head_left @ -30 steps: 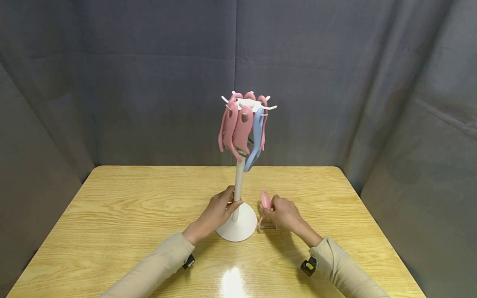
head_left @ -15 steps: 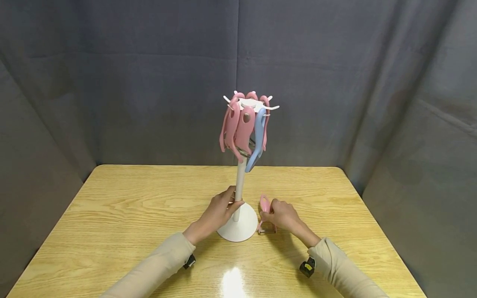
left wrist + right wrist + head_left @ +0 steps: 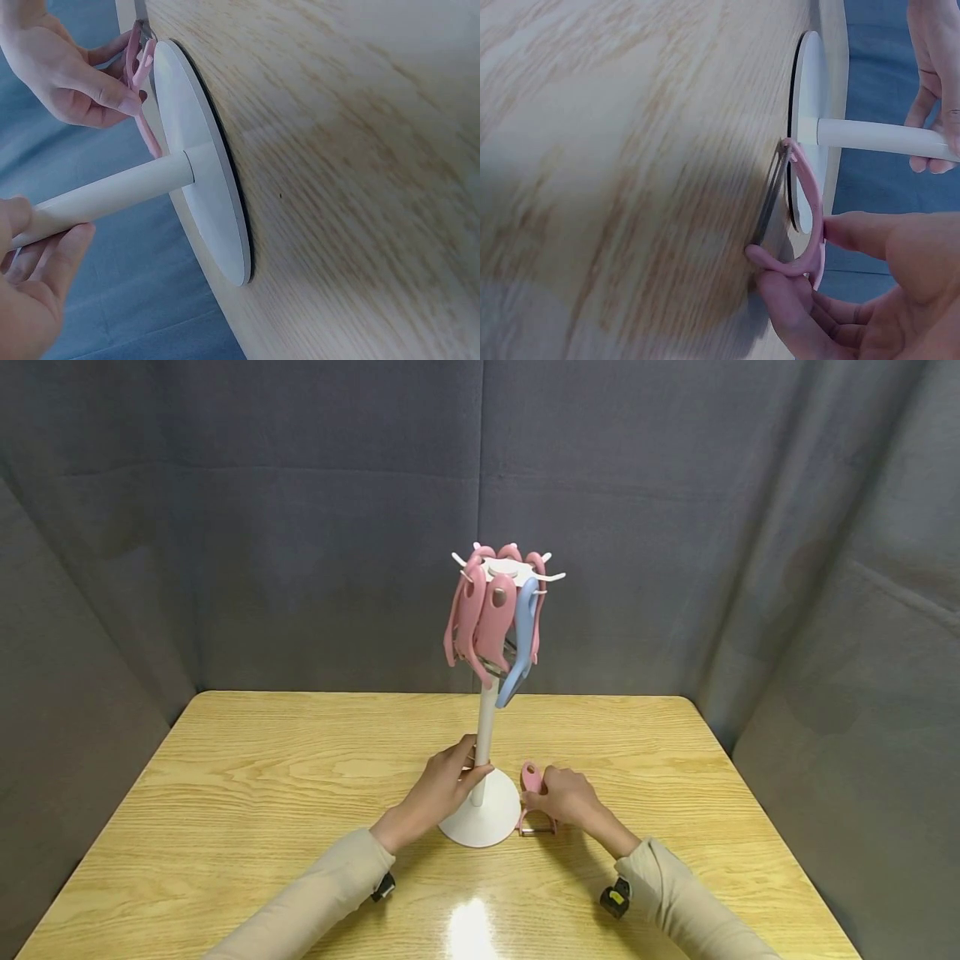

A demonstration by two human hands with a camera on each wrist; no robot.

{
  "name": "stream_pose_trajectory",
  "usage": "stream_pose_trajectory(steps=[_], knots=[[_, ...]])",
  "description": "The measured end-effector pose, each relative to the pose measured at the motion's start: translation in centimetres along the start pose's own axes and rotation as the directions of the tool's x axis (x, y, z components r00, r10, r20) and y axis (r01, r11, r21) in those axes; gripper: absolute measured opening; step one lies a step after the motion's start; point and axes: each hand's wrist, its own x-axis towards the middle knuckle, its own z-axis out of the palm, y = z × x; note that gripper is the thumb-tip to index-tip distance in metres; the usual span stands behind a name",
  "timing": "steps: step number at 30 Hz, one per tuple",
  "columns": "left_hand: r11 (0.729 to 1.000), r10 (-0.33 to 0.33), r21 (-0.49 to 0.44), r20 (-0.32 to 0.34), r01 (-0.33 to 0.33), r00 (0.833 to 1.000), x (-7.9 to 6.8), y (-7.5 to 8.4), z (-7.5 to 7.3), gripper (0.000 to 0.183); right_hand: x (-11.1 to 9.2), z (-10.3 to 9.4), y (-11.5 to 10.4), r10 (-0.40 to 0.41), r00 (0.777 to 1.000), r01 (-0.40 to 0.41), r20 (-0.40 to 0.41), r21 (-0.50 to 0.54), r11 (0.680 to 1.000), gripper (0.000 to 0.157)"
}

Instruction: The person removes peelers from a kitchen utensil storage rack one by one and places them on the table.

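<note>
Two hands are being used in the head view. The stand (image 3: 486,718) is being gripped round its pole by the left hand (image 3: 442,785), with curled fingers; the handle of a pink peeler (image 3: 532,775) is being pinched by the right hand (image 3: 566,795). The peeler is being held just right of the base (image 3: 480,823), low at the surface (image 3: 300,760), blade end towards the person. For good control, the pole is best being held upright and unpushed, since weight is being carried high up by hung pink peelers (image 3: 495,618) and a blue peeler (image 3: 521,639). Room above is being taken up by these and the spreading hooks (image 3: 555,577); the far side is being closed off by a grey curtain (image 3: 300,568).

In the left wrist view, the base is being supported flat by the surface, and the peeler is being pinched beside its rim.

In the right wrist view, a fingertip is being placed near the fork; the handle is better being grasped clear of the blade (image 3: 771,196). Leftward movement is being limited by the rim; whether it is being touched cannot be told.
</note>
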Motion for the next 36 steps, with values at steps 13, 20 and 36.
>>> stream_pose_trajectory(steps=[13, 20, 36], knots=[[1.0, -0.018, -0.011, 0.013, 0.018, 1.0, 0.03, 0.08, -0.05, 0.032, -0.21, 0.05, 0.25, -0.017, 1.0, 0.017, -0.013, 0.002, 1.0, 0.04], [1.0, -0.011, -0.011, 0.014, 0.012, 1.0, 0.15, 0.07, -0.02, 0.032, -0.28, 0.06, 0.48, -0.03, 0.999, 0.03, -0.033, 0.01, 0.999, 0.046], [1.0, -0.022, -0.003, 0.007, 0.022, 1.0, 0.04, -0.21, 0.15, 0.031, -0.8, -0.56, 0.51, -0.009, 0.998, 0.007, -0.065, -0.023, 1.0, 0.03]])
